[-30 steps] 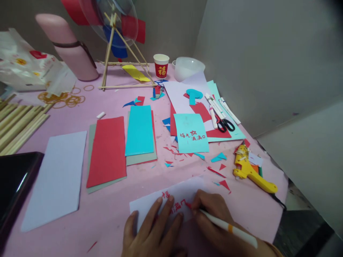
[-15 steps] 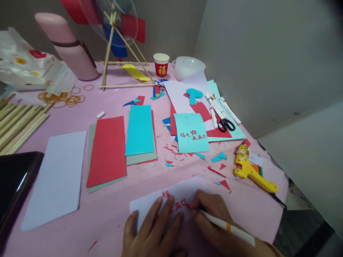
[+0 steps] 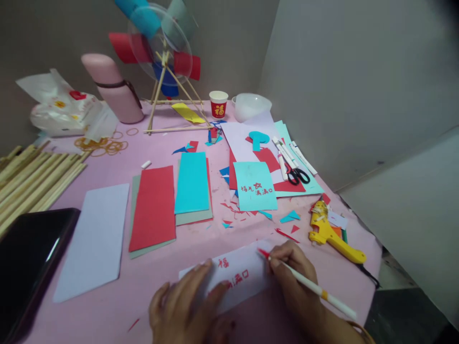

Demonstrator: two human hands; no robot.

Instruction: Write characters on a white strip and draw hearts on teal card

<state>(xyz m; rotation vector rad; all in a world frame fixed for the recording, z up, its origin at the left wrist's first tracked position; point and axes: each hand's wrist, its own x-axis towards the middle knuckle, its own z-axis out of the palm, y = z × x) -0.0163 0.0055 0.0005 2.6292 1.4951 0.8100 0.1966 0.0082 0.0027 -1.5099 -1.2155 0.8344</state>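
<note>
A white rectangle of paper (image 3: 247, 258) lies near the table's front edge, with red handwritten characters on it. My left hand (image 3: 188, 303) rests spread over its left part, fingers apart, hiding some of the writing. In my right hand (image 3: 296, 272) is a white marker (image 3: 311, 286) with a red tip and an orange band; the tip is over the paper's upper right, and I cannot tell if it touches. Farther back lies a light turquoise card (image 3: 256, 203) bearing similar red characters and a star.
A yellow glue gun (image 3: 335, 239) lies at right, near scissors (image 3: 299, 177). Red paper (image 3: 154, 210), blue paper (image 3: 192, 184) and white paper (image 3: 95, 239) lie left of a black-screened device's (image 3: 36, 258) right side. A stick-framed wheel (image 3: 161, 62) stands behind, near a paper cup (image 3: 218, 105).
The marker has moved from beside the square character up toward the paper's upper right. My left hand has slid left, uncovering more paper. The camera view has tilted up and shifted left.
</note>
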